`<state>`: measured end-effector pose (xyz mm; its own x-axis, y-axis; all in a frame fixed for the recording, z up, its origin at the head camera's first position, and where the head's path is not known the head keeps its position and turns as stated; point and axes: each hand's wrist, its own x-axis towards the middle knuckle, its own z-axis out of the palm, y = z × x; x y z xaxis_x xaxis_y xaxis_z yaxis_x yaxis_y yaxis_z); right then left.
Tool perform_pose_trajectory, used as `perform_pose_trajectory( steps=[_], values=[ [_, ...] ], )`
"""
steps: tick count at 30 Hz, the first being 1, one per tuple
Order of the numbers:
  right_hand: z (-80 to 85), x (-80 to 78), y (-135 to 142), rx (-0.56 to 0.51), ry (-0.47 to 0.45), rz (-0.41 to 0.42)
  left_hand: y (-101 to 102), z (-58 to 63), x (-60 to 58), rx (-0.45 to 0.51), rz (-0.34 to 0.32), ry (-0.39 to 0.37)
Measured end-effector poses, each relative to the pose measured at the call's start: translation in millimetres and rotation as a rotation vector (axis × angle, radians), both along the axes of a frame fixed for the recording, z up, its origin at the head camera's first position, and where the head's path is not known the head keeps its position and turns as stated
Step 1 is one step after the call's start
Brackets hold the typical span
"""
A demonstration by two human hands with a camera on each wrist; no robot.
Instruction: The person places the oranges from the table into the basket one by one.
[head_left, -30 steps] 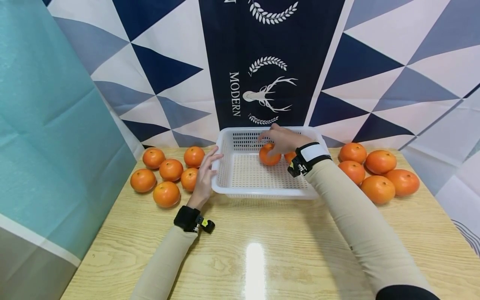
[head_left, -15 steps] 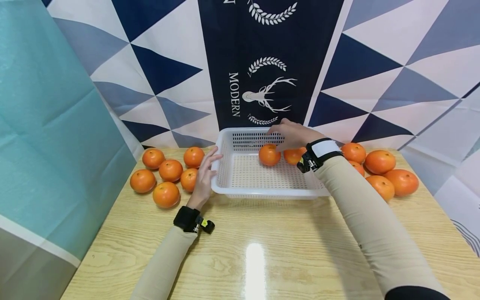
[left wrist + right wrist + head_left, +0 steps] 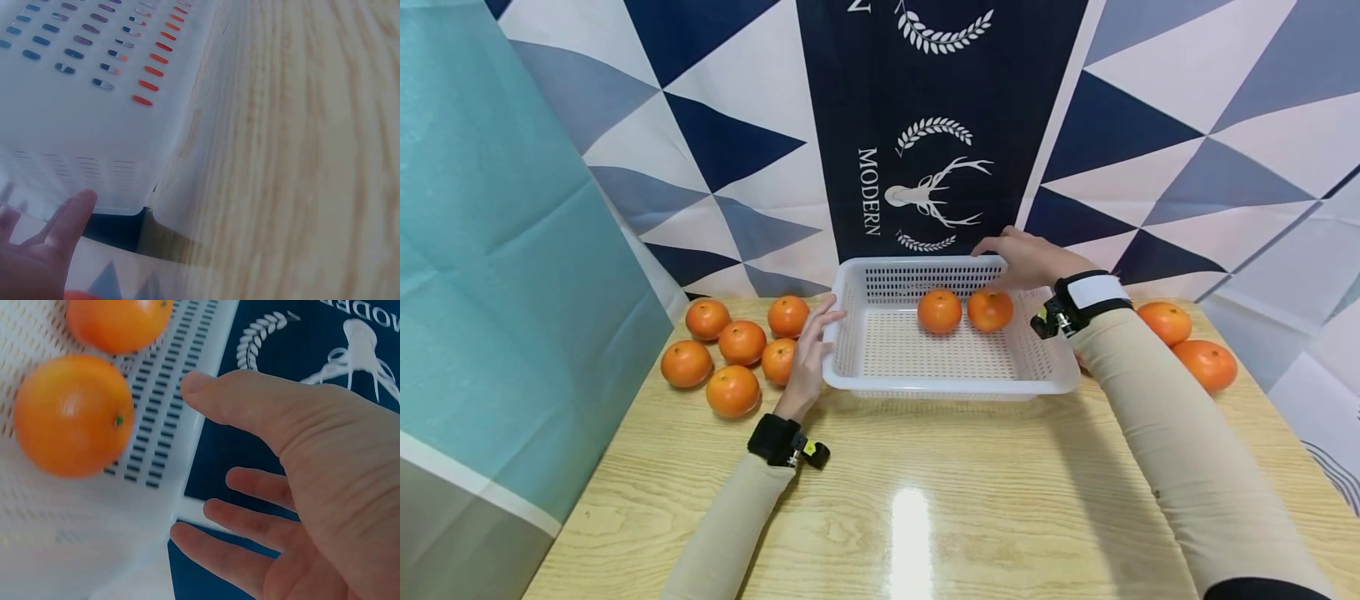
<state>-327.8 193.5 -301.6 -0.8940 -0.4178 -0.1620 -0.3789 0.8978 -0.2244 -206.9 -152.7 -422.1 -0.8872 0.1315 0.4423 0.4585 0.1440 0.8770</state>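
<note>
A white plastic basket (image 3: 951, 387) with slotted walls stands on the table, two oranges inside it. One orange (image 3: 939, 312) lies near the basket's middle; the other orange (image 3: 990, 310) is just right of it, with a small green stem mark in the right wrist view. My left hand (image 3: 807, 358) rests its fairly straight fingers against the basket's left rim, and a fingertip meets the wall in the left wrist view. Over the basket's back right corner hovers my right hand (image 3: 1032, 260), fingers apart and nothing between them, thumb above the rim in the right wrist view.
Several oranges (image 3: 742, 342) lie in a group left of the basket. More oranges (image 3: 1206, 365) are on the right, partly hidden behind the right forearm. A patterned cloth (image 3: 925, 125) hangs right behind the basket. The wooden table (image 3: 850, 517) extends toward me.
My right hand has moved right, away from the first orange, past the second, to the basket's back right corner. Both oranges stay in the basket, now fully uncovered. The left hand has not moved.
</note>
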Motion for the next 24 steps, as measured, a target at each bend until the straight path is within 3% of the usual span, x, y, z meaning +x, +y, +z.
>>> perform_pose_trajectory(
  steps=[13,24],
  values=[
    [-2.1,-4.6,66.7,0.059,0.027,-0.041,-0.2,-3.5,-1.6,-0.003,0.011,0.017],
    [-9.7,2.8,125.1,0.089,0.008,-0.098,-0.6,-4.6,-1.0,-0.005,0.013,0.021]
  ],
)
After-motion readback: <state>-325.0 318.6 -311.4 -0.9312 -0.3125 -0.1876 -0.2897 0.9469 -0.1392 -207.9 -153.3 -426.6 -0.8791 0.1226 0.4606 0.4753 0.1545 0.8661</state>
